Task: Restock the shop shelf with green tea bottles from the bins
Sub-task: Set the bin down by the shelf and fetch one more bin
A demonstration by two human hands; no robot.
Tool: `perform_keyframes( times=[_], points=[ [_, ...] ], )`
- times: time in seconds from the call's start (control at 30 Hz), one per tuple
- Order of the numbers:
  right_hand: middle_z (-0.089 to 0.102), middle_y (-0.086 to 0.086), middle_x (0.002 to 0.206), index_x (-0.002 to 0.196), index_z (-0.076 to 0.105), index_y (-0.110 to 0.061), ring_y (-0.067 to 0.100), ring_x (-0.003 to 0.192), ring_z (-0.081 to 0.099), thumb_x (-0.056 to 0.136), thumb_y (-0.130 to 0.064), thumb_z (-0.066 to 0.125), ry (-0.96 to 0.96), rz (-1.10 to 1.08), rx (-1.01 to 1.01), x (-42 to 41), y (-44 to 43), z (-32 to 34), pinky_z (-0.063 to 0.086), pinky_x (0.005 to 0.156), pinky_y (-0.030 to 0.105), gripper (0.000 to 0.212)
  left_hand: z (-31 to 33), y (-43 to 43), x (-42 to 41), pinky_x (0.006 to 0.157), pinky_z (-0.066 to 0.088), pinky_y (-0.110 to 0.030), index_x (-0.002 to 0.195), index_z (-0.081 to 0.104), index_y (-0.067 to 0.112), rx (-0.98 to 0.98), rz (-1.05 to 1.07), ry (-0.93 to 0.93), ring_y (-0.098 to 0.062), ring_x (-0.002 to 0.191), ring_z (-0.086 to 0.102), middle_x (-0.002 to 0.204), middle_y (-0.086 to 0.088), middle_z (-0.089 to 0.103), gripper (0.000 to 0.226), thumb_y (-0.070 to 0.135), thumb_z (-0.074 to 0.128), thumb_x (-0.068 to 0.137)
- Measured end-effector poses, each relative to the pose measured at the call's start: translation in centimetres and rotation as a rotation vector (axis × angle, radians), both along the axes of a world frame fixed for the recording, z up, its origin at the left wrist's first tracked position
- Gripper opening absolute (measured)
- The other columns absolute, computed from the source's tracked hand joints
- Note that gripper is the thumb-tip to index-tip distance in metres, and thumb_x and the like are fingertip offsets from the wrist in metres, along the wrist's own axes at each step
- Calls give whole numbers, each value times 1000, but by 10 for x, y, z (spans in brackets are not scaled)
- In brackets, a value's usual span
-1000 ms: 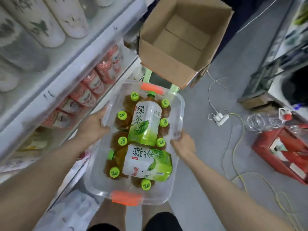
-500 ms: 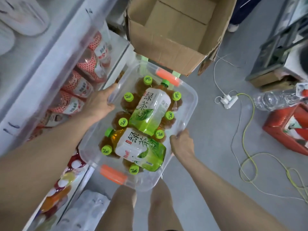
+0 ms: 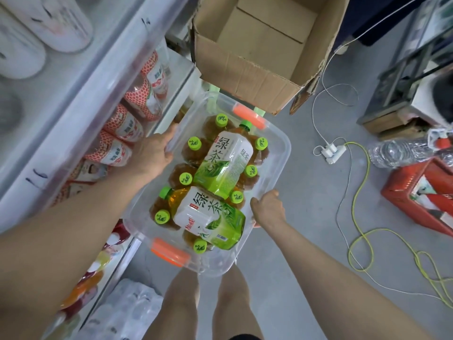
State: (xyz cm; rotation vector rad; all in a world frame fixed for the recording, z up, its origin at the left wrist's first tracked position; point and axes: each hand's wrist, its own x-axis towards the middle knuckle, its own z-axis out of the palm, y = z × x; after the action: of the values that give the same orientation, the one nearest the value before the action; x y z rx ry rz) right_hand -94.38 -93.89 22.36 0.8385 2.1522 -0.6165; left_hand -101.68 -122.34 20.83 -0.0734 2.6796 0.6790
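Note:
A clear plastic bin point(image 3: 282, 153) with orange handles hangs in front of my legs, beside the shop shelf point(image 3: 81, 99) on the left. My left hand point(image 3: 153, 153) grips its left rim and my right hand point(image 3: 268, 208) grips its right rim. Inside stand several green tea bottles with green caps. Two larger green tea bottles lie on top of them, one point(image 3: 224, 165) toward the far end and one point(image 3: 209, 217) toward me.
An open, empty cardboard box point(image 3: 247, 72) sits just beyond the bin. Red-labelled bottles point(image 3: 127, 123) fill the shelf on the left. A white power strip point(image 3: 332, 150), yellow cable point(image 3: 360, 192) and red crate point(image 3: 421, 200) lie on the grey floor at right.
The bin has swung clockwise, its far end now pointing to the right, and sits closer to the cardboard box. Both hands keep their hold on the rims.

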Motion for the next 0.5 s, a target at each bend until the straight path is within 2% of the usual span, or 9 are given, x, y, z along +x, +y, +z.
perform_keyframes(
  times=[0.1, 0.17, 0.23, 0.3, 0.4, 0.47, 0.5],
  points=[
    [63, 22, 117, 115, 32, -4, 43, 102, 65, 96, -22, 50, -13, -5, 31, -2, 0, -3, 55, 84, 43, 32, 2, 3, 1, 77, 52, -45, 154, 23, 28, -54, -15, 7, -30, 79, 60, 87, -10, 60, 74, 16, 63, 92],
    [61, 20, 121, 115, 33, -4, 42, 106, 63, 98, -22, 50, -29, 14, 34, -3, 0, -3, 54, 62, 33, 30, 3, 3, 4, 80, 51, -46, 154, 22, 28, -68, -15, -2, -31, 84, 60, 94, -12, 60, 74, 17, 61, 93],
    [57, 17, 125, 121, 34, -2, 41, 113, 59, 99, -20, 51, -38, 27, 38, -4, 1, -2, 38, 36, 25, 33, 5, 6, 7, 83, 51, -47, 155, 17, 29, -118, -20, -11, -30, 88, 60, 99, -11, 60, 74, 18, 59, 95],
    [55, 17, 126, 118, 33, -3, 41, 110, 61, 99, -18, 52, -41, -12, 20, -3, 3, -3, 30, 25, 20, 30, 5, 6, 9, 86, 51, -47, 155, 14, 31, -153, -13, -25, -30, 93, 59, 105, -11, 60, 78, 10, 58, 93],
    [58, 21, 121, 109, 27, -6, 42, 90, 69, 98, -16, 52, -32, -62, -50, -6, 4, -10, 37, 27, 22, 29, 11, 12, 21, 90, 51, -45, 155, 11, 28, -216, 8, -20, -32, 104, 58, 117, -14, 59, 90, -8, 54, 86],
    [59, 16, 113, 123, 30, -1, 36, 74, 72, 99, -24, 54, -58, -39, -82, -6, 6, -3, 40, 29, 24, 41, 19, 17, 35, 98, 47, -44, 156, 14, 23, -256, 4, -31, -34, 115, 54, 129, -17, 55, 91, -14, 53, 83],
    [60, 13, 104, 130, 32, 3, 31, 61, 71, 99, -33, 55, -96, 49, -86, -7, 9, 2, 41, 31, 23, 52, 24, 19, 44, 101, 44, -44, 155, 18, 22, -280, 6, -30, -35, 121, 51, 135, -18, 51, 89, -14, 54, 83]
  ],
)
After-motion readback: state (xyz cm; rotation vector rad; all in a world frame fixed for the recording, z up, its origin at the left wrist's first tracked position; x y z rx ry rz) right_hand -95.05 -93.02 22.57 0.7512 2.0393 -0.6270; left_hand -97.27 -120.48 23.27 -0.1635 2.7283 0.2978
